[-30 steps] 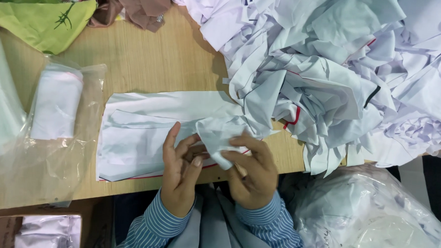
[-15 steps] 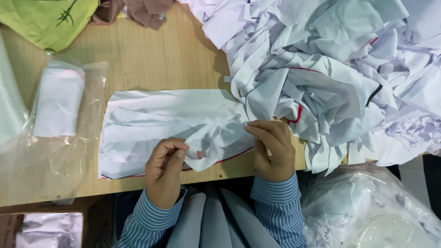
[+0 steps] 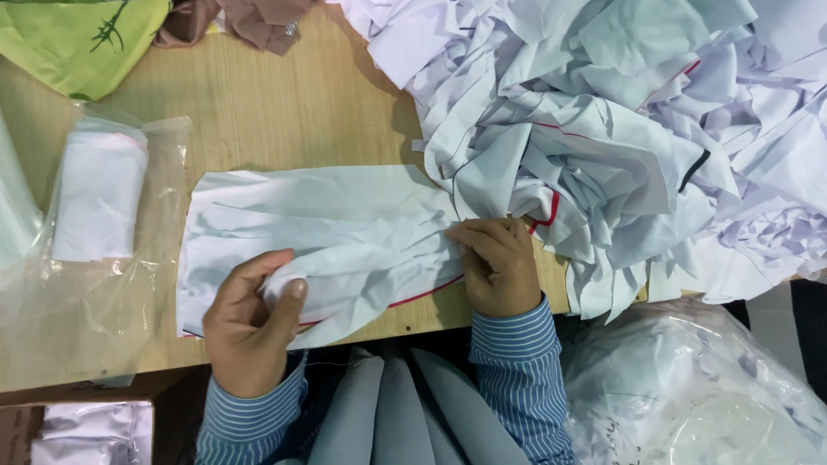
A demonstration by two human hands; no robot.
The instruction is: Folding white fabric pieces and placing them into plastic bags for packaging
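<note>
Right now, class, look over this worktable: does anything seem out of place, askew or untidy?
Yes. The big heap of white cloth pieces lies tangled and spills past the table's front edge at the right. The flat white piece under the left hand and right hand is creased and overhangs that edge too.

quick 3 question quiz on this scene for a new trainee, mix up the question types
1. True or false: the left hand pinches the near edge of the flat white cloth.
2. Where does the folded white bundle lie? A) in a clear plastic bag B) on the white cloth heap C) on the green cloth
3. Fill in: the right hand presses the flat white cloth beside the ____.

Key: 1 true; 2 A; 3 white cloth heap
</note>
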